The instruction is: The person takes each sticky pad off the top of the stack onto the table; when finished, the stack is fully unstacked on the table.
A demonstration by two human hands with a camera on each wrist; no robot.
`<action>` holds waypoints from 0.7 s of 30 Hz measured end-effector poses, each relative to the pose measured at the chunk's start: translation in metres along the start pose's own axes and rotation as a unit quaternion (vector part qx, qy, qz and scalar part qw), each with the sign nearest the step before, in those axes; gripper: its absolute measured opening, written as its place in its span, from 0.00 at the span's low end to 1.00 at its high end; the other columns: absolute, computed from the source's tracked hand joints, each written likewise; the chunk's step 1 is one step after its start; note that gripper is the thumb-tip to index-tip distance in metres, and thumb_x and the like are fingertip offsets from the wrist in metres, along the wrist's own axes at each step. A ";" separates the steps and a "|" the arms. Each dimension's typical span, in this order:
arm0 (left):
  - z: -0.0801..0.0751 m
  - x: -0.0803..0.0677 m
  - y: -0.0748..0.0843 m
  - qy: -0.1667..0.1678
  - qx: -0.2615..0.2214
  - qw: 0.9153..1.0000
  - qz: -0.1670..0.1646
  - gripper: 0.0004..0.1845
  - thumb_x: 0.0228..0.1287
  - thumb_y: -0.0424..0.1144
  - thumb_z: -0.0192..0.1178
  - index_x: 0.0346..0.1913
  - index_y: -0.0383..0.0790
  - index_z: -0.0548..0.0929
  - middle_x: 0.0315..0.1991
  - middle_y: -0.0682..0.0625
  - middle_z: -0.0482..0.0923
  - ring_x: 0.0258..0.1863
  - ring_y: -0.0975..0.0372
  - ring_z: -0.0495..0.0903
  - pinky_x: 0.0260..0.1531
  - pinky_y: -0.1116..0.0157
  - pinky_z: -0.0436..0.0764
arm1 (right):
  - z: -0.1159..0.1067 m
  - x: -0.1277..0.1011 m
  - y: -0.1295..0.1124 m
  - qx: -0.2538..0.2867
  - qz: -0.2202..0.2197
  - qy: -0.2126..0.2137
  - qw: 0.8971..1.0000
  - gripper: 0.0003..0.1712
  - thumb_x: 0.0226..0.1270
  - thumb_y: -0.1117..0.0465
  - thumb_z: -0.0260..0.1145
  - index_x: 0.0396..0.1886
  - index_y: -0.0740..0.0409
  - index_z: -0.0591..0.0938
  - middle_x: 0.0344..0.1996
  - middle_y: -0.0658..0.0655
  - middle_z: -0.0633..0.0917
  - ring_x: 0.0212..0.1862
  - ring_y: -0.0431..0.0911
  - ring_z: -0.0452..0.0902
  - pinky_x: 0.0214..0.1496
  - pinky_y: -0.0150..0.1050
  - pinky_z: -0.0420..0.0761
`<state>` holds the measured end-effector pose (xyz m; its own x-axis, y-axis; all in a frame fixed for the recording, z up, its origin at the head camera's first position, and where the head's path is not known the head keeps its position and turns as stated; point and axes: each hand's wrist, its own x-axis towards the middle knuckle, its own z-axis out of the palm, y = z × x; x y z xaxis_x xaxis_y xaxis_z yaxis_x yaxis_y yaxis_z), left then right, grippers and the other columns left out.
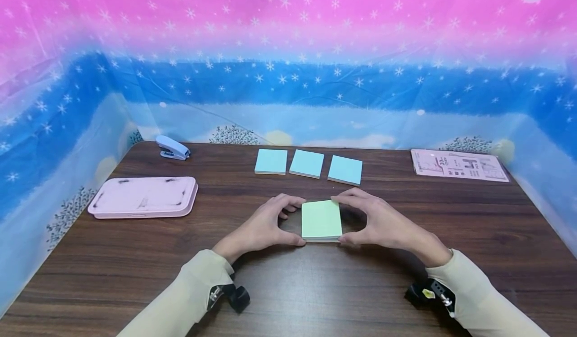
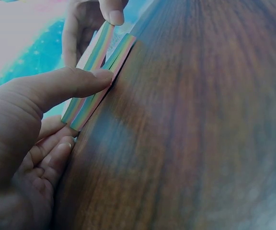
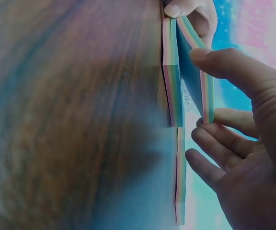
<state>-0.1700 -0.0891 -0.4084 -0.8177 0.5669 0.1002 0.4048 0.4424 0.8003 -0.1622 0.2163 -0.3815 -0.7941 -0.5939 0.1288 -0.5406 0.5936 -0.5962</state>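
Two square sticky note pads with striped, multicoloured edges lie one over the other in front of me. The upper pad [image 1: 321,219] has a green top. In the right wrist view its near side is raised off the lower pad [image 3: 173,93], leaving a wedge-shaped gap. My right hand [image 1: 383,220] pinches the raised side between thumb and fingers. On the opposite side, my left hand [image 1: 266,227] holds both pads by their edges, its thumb across the near edge in the left wrist view. The lower pad lies along the wooden table.
Three blue-topped sticky note pads [image 1: 306,163] sit in a row behind my hands. To the left are a pale pink case [image 1: 143,198] and a light blue stapler [image 1: 173,147]. A flat pink packet [image 1: 460,165] rests at the table's back right, before a patterned cloth [image 1: 288,84].
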 end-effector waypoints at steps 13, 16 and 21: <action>-0.001 -0.001 0.001 -0.002 -0.007 1.000 0.006 0.42 0.54 0.43 0.83 0.72 0.41 0.76 0.61 0.48 0.77 0.60 0.55 0.76 0.60 0.57 0.79 | -0.005 -0.001 -0.005 -0.012 -0.022 0.013 1.000 0.47 0.54 0.52 0.86 0.74 0.57 0.78 0.65 0.50 0.79 0.64 0.50 0.77 0.64 0.58 0.79; -0.001 -0.001 0.001 -0.003 -0.007 1.000 0.005 0.43 0.54 0.43 0.83 0.72 0.40 0.76 0.62 0.48 0.77 0.60 0.55 0.76 0.60 0.57 0.79 | -0.007 -0.002 -0.006 -0.015 -0.026 0.016 0.999 0.47 0.54 0.53 0.86 0.74 0.57 0.78 0.66 0.51 0.79 0.65 0.50 0.77 0.64 0.59 0.79; -0.001 -0.002 0.000 -0.004 -0.010 1.000 0.004 0.42 0.55 0.43 0.82 0.72 0.40 0.76 0.63 0.48 0.76 0.60 0.56 0.76 0.61 0.57 0.79 | -0.010 -0.003 -0.007 -0.022 -0.031 0.024 0.999 0.47 0.54 0.55 0.85 0.74 0.56 0.78 0.66 0.51 0.79 0.64 0.51 0.78 0.61 0.58 0.80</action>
<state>-0.1687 -0.0905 -0.4082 -0.8107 0.5765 0.1026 0.4037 0.4234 0.8110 -0.1587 0.2196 -0.3698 -0.7704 -0.6046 0.2022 -0.6002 0.5808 -0.5500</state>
